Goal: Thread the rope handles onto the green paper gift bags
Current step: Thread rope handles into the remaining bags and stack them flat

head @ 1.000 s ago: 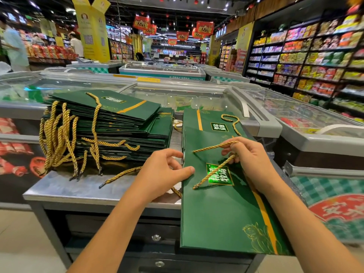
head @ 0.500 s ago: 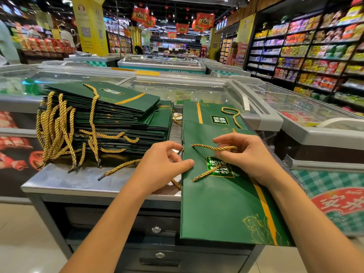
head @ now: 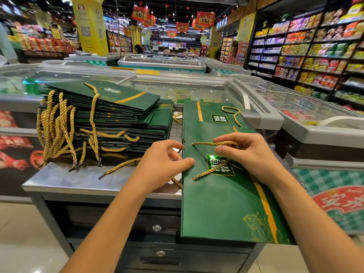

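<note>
Left hand (head: 163,164) grips flat green paper gift bag (head: 216,209) by its edge, steadying it; right hand (head: 248,154) pinches twisted gold rope handle (head: 204,143) for threading.

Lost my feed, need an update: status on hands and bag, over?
Left hand pinches green bag at its left edge. Right hand pinches rope handle, looped on the bag. Bag stack sits left, nothing blocking.

Stack of bags (head: 102,115) on counter (head: 78,180) at left; single bag (head: 216,209) at right, overhanging front edge, apparently atop another bag (head: 192,113); freezers (head: 197,91) behind
</note>
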